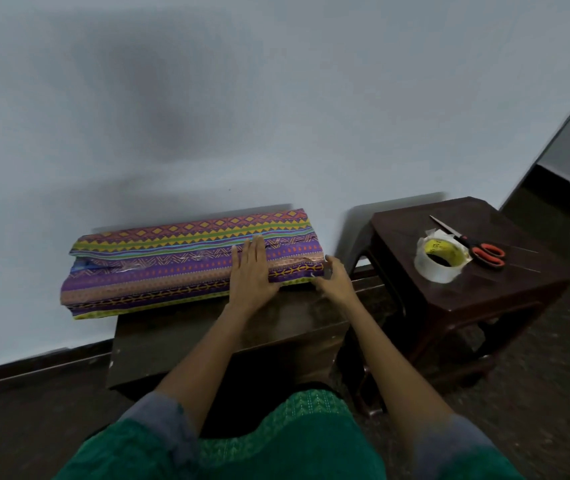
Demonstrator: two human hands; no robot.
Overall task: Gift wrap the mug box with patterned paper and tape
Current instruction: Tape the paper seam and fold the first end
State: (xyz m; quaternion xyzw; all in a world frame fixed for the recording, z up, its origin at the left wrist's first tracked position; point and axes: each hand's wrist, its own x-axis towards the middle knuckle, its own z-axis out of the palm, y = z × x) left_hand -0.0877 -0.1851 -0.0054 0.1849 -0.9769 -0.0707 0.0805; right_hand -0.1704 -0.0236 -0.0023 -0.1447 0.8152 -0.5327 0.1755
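The mug box lies wrapped in patterned paper (158, 268), a long bundle with purple, orange and yellow bands, on a dark low table (179, 337) against the wall. Shiny tape runs along its top seam. My left hand (250, 271) presses flat on the paper with straight fingers, right of the bundle's middle. My right hand (333, 280) is at the bundle's right end, fingers curled and pinching a small clear piece of tape at the paper's edge. The box itself is hidden under the paper.
A dark wooden stool (505, 292) stands to the right. On it sit a roll of clear tape (441, 261) and red-handled scissors (477, 249). A pale wall rises right behind the table. The floor is dark.
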